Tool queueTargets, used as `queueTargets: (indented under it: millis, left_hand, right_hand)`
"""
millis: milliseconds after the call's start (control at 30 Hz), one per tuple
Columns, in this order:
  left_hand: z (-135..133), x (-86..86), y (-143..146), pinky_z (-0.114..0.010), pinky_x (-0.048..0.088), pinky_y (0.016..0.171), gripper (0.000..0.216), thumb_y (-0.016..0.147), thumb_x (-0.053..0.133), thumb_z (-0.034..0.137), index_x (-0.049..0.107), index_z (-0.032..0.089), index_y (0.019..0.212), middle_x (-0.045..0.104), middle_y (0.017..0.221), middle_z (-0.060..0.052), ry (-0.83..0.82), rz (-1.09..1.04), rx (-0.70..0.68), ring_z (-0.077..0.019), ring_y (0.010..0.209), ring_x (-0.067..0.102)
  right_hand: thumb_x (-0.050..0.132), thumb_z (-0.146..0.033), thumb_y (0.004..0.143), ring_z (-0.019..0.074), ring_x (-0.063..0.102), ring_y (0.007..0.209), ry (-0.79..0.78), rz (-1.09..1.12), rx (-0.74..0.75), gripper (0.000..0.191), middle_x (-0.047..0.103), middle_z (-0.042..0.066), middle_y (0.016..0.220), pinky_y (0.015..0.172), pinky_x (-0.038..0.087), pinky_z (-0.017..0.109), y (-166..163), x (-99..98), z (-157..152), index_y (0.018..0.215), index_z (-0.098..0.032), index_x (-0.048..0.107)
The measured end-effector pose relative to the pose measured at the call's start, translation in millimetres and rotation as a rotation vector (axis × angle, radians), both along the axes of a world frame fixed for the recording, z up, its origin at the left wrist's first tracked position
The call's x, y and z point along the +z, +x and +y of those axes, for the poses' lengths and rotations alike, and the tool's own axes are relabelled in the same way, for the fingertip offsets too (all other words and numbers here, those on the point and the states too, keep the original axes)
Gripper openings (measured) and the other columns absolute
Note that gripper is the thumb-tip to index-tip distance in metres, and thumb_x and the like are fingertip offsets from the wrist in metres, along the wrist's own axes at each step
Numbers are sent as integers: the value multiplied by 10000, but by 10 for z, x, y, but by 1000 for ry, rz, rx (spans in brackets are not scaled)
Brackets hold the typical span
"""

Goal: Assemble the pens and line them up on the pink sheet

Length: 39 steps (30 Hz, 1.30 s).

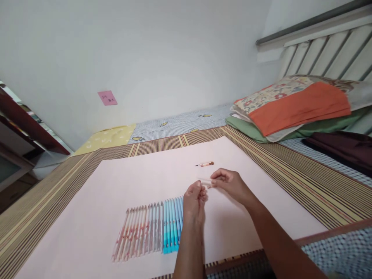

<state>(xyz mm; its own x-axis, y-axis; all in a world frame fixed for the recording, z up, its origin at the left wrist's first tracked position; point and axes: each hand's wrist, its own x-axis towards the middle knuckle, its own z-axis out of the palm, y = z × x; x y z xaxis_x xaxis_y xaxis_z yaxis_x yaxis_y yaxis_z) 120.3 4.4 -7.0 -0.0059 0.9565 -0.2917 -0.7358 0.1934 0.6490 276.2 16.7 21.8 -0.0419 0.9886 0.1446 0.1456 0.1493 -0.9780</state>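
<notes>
In the head view my right hand (228, 182) pinches a slim, pale pen part (206, 180) between thumb and fingers. The part is blurred and reaches left to the fingertips of my left hand (196, 192). My left fingers are curled closed, and what they hold is hidden. Just under the pale part is a small reddish mark, too small to name. Beyond my hands a short pen piece (205, 164) with a brown end and a dark tip lies on the pale pink sheet (151, 174). Left of my left forearm lies a row of pens (136, 232), pinkish-white, clear and blue, side by side.
Under the sheet is a striped mat (293, 174). Folded cloths with an orange band (302, 110) are stacked at the right, near a white slatted headboard (334, 50). A dark folded cloth (343, 149) lies nearer. A pink note (107, 98) is on the wall.
</notes>
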Motion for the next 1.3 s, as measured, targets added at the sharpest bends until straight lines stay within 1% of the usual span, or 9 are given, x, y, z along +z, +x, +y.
queueTargets:
  millis: [100, 300, 400, 467, 567, 700, 933, 1133, 1300]
  left_hand:
    - [-3, -17, 12, -158, 415, 471, 321, 596, 893, 269, 626, 123, 698, 641, 627, -21, 21, -19, 55, -58, 486, 530]
    - [-14, 21, 23, -166, 455, 527, 257, 657, 857, 241, 634, 132, 726, 641, 659, -24, 73, -105, 80, -72, 543, 566]
    - [-4, 27, 12, -155, 452, 520, 220, 704, 826, 211, 620, 132, 703, 632, 650, -23, 34, -109, 112, -64, 532, 555]
    - [11, 24, -8, -150, 454, 520, 171, 725, 803, 176, 639, 130, 742, 645, 673, -32, -3, -114, 138, -63, 537, 560]
    - [30, 17, -31, -154, 455, 518, 162, 730, 784, 135, 685, 133, 859, 673, 719, -47, -12, -74, 162, -64, 542, 567]
    - [33, -13, -22, -156, 437, 504, 206, 729, 783, 138, 708, 133, 920, 687, 756, -57, 19, -16, 197, -62, 541, 564]
    - [32, -47, -46, -153, 419, 495, 210, 718, 794, 169, 700, 133, 902, 668, 729, -43, 33, -9, 208, -64, 542, 550]
    - [35, -12, -127, -135, 450, 525, 51, 786, 719, 113, 672, 124, 801, 642, 714, -38, -24, -167, 216, -58, 566, 568]
    - [34, 11, -177, -123, 460, 526, 56, 838, 648, 78, 662, 112, 796, 633, 702, -36, -27, -209, 235, -52, 565, 565]
  right_hand:
    - [708, -346, 755, 173, 626, 747, 15, -92, 112, 193, 694, 27, 805, 685, 484, 290, -118, 116, -28, 827, -169, 678]
    - [705, -325, 742, 156, 586, 681, 9, -104, 147, 167, 656, 12, 717, 638, 461, 278, -191, 203, 23, 752, -164, 662]
    - [678, -368, 780, 176, 615, 744, -2, -59, 138, 209, 684, 28, 808, 668, 489, 294, -147, 121, 72, 850, -171, 686]
    - [623, -400, 828, 192, 627, 786, 13, -76, 61, 249, 693, 39, 860, 683, 494, 304, -74, -12, 136, 911, -177, 697]
    - [551, -304, 854, 193, 625, 824, 63, -368, -130, 195, 696, 39, 860, 757, 467, 309, 58, -264, 259, 846, -188, 709]
    - [510, -177, 848, 167, 618, 848, 27, -734, -176, 209, 673, 38, 920, 754, 420, 270, 128, -468, 380, 815, -202, 715]
    - [538, -100, 842, 183, 546, 792, 3, -895, -197, 177, 629, 61, 881, 675, 334, 286, 29, -438, 452, 724, -182, 640]
    - [527, -103, 889, 207, 529, 882, 5, -991, -200, 145, 616, 73, 956, 677, 302, 292, 54, -451, 452, 802, -187, 608]
    - [490, -103, 906, 202, 524, 861, -31, -1034, -222, 193, 612, 79, 942, 662, 293, 294, 78, -448, 461, 767, -176, 602]
